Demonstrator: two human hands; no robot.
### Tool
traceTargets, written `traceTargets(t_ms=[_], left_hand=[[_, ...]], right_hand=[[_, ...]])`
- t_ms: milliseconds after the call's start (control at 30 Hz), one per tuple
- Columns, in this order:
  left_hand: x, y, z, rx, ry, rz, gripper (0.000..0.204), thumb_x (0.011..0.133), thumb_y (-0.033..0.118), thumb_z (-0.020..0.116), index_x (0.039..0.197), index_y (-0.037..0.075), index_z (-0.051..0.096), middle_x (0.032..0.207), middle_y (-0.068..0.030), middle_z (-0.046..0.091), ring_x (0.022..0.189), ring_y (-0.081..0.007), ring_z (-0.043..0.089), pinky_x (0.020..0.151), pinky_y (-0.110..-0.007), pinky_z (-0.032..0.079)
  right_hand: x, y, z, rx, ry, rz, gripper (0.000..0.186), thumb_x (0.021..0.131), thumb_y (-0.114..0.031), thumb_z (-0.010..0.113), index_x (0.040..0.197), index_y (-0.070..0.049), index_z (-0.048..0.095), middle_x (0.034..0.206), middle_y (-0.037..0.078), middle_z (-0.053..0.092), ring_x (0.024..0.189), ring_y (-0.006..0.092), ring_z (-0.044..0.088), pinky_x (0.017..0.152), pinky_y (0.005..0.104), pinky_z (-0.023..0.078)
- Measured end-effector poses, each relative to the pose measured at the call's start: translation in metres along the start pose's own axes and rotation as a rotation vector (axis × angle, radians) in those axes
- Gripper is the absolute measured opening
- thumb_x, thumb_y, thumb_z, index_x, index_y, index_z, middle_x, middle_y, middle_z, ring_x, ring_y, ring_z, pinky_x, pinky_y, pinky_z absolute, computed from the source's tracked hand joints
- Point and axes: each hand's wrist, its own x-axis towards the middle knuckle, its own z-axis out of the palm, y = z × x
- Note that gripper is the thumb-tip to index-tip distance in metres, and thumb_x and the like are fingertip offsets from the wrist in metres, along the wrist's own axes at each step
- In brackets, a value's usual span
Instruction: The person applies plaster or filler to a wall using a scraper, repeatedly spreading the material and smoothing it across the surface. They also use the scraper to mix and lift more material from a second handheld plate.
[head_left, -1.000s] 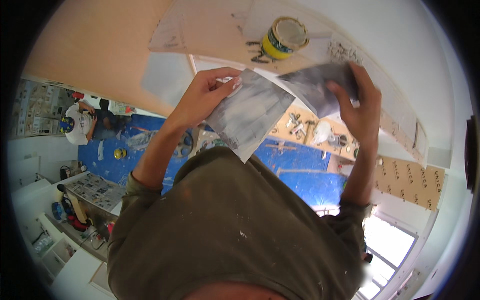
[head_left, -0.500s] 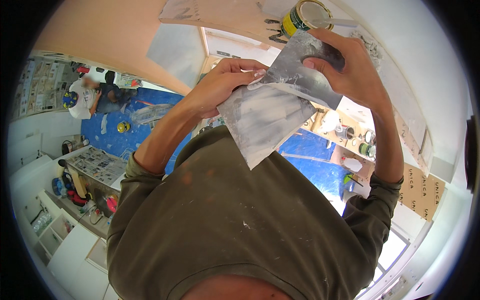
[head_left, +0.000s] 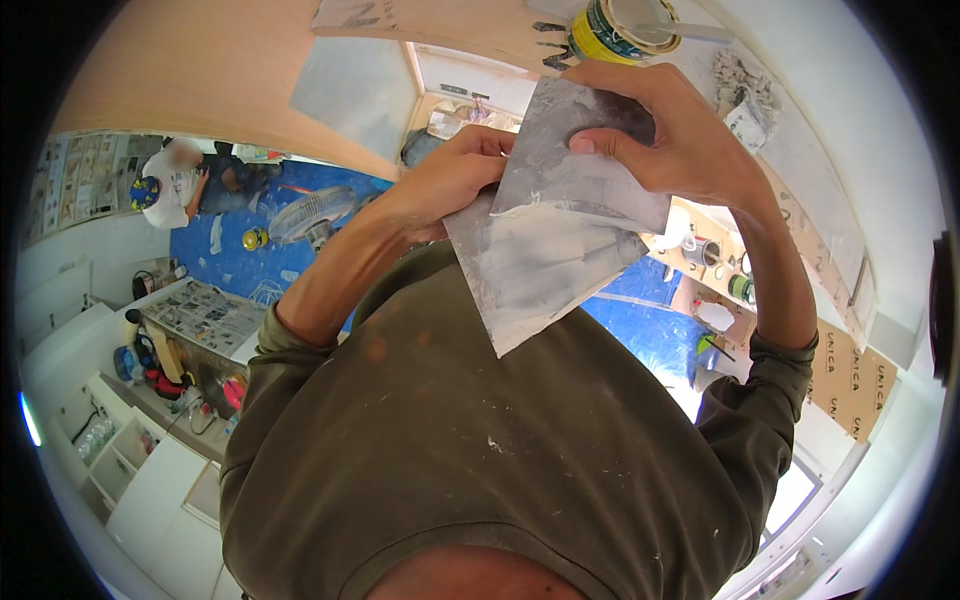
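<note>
In the upper middle, my left hand (head_left: 440,185) is closed on a thin grey metal spreader (head_left: 530,285), smeared with pale paste and slanting down toward my shirt. My right hand (head_left: 700,145) grips a darker metal spreader (head_left: 540,150), with its thumb on the face and fingers over the top edge. This second blade lies across the upper part of the first, pale paste along its lower edge. My left fingertips are partly hidden behind it. Just beyond my right hand stands a yellow and green can (head_left: 590,42) with a pale stick across its rim.
A co-worker (head_left: 168,190) sits at far left on blue sheeting (head_left: 280,260), near a fan (head_left: 305,215). A counter with newspaper (head_left: 200,320) and tools is lower left. A board shelf with cans (head_left: 705,250) is at right; a crumpled pale lump (head_left: 745,100) lies beside my right hand.
My right hand has swung leftward, bringing the darker spreader from beside the other blade to overlapping it. Its lower edge now sits across the paste-covered blade, over my left fingertips.
</note>
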Motion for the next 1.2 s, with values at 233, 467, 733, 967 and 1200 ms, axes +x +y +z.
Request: traceTargets(t_ms=[233,467,733,967,1200], left_hand=[[0.01,-0.015,-0.003,0.051,0.082,-0.02,0.037,0.091,0.009,0.056,0.124,-0.004,0.05,0.107,-0.0093,0.062,0.086,-0.0118,0.064,0.07,-0.026,0.055],[0.013,-0.013,0.009,-0.074,0.044,0.049,0.031,0.088,0.013,0.063,0.113,-0.006,0.059,0.102,-0.0095,0.065,0.084,-0.0107,0.063,0.066,-0.026,0.053],[0.015,-0.001,-0.009,0.273,0.188,0.208,0.029,0.093,0.02,0.061,0.109,-0.004,0.065,0.078,-0.0033,0.067,0.062,-0.0031,0.057,0.05,-0.019,0.044],[0.016,0.004,-0.005,0.314,0.258,0.255,0.03,0.094,0.022,0.06,0.112,-0.002,0.063,0.063,0.0079,0.05,0.05,0.0004,0.033,0.044,-0.021,0.023],[0.02,0.005,-0.008,0.33,0.195,0.276,0.028,0.095,0.023,0.059,0.11,0.0,0.063,0.062,0.0093,0.048,0.05,0.0011,0.032,0.045,-0.021,0.022]], right_hand=[[0.01,0.013,0.015,0.129,0.016,-0.161,0.034,0.077,-0.019,0.071,0.106,-0.003,0.063,0.078,0.015,0.062,0.064,0.0242,0.055,0.062,0.034,0.045],[0.014,0.013,0.012,0.205,-0.243,-0.137,0.038,0.077,-0.012,0.071,0.112,-0.001,0.06,0.086,0.014,0.064,0.074,0.0227,0.058,0.072,0.0319,0.046],[0.006,-0.017,-0.007,0.223,-0.227,-0.265,0.043,0.078,-0.013,0.074,0.116,0.0,0.059,0.084,0.011,0.065,0.068,0.0185,0.059,0.065,0.0296,0.047],[0.006,0.021,-0.043,0.502,0.083,-0.149,0.03,0.08,0.003,0.058,0.11,0.008,0.06,0.093,0.026,0.065,0.086,0.0374,0.065,0.07,0.0412,0.053],[-0.046,0.004,-0.06,0.143,0.513,-0.357,0.05,0.085,-0.002,0.067,0.13,0.005,0.045,0.104,0.014,0.062,0.09,0.0175,0.061,0.074,0.0263,0.051]])
